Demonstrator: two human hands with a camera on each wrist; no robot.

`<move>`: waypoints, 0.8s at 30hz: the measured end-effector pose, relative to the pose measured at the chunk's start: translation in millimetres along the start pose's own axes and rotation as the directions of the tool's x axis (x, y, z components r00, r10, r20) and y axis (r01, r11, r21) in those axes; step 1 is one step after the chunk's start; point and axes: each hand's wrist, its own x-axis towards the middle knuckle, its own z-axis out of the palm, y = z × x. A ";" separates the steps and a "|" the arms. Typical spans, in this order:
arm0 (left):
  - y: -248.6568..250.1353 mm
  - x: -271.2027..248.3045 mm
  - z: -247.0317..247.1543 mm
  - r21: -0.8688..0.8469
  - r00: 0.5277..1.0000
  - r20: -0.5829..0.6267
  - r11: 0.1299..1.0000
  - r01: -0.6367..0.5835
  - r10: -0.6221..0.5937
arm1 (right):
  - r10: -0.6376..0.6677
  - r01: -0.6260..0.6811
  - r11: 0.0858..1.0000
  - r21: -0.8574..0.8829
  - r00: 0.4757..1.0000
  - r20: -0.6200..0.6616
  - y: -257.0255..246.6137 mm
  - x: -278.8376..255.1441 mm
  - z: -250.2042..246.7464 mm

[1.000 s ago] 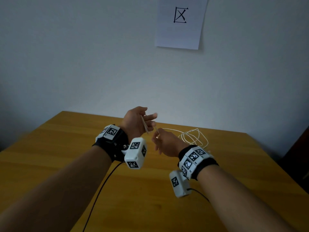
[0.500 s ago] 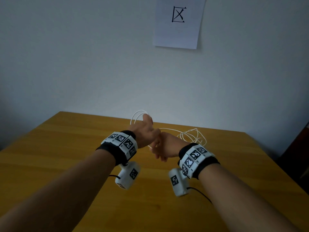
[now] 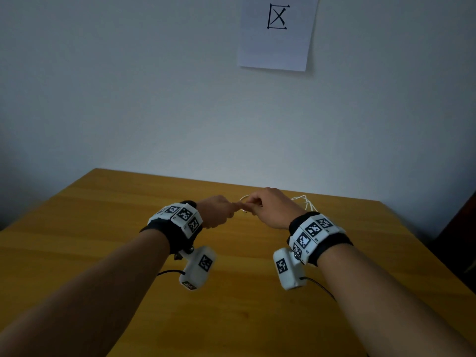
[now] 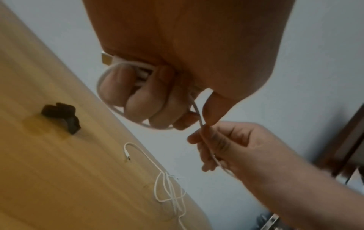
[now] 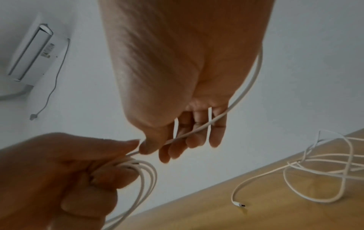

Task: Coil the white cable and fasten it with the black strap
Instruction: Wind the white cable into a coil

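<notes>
My left hand [image 3: 219,211] is curled in a fist round several loops of the white cable [image 4: 110,107], with a USB plug [image 4: 106,58] sticking out beside the fingers. Right next to it, my right hand [image 3: 268,207] pinches the cable [image 5: 197,129] between thumb and fingers; the strand runs across its fingers and on past the wrist. The loose rest of the cable [image 5: 319,168] lies tangled on the wooden table [image 3: 103,228], its small plug [image 5: 239,204] free. The black strap [image 4: 62,117] lies crumpled on the table, apart from both hands.
The table stands against a pale wall with a printed paper sheet [image 3: 277,32] on it. A white unit with a hanging cord [image 5: 33,52] is mounted on the wall. Dark furniture [image 3: 461,233] stands beyond the table's right edge.
Both hands have dropped lower toward the table. The cable loop that stood up above my left hand is now tucked into its fist, and my right hand has closed in on the strand.
</notes>
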 end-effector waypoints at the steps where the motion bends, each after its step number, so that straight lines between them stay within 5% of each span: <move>1: -0.5 1.2 -1.2 -0.063 1.000 0.024 0.998 -0.012 0.013 | 0.003 -0.003 1.000 -0.001 1.000 -0.012 1.3 0.4 0.5; 5: 1.3 -1.1 -6.5 -0.347 0.992 0.018 0.931 -0.111 0.125 | 0.037 -0.034 0.999 0.038 0.997 -0.066 4.8 1.1 4.2; 10: 6.9 -2.5 -5.8 -0.787 0.976 0.032 0.607 -0.110 0.217 | 0.117 -0.094 0.982 0.162 0.983 -0.140 4.2 -0.5 12.1; 15: 17.2 -1.0 -2.3 -0.911 0.960 -0.018 0.391 -0.131 0.280 | 0.117 -0.093 0.978 0.185 0.985 -0.124 2.0 0.8 29.3; 20: 29.4 -4.6 2.2 -0.873 0.934 -0.123 0.411 -0.262 0.335 | 0.011 -0.008 0.988 0.154 1.000 -0.018 -4.0 -0.6 39.9; 24: 25.7 -1.1 8.6 -0.805 0.923 -0.297 0.456 -0.380 0.245 | 0.001 -0.015 0.980 0.197 0.997 0.073 -20.6 -6.4 35.5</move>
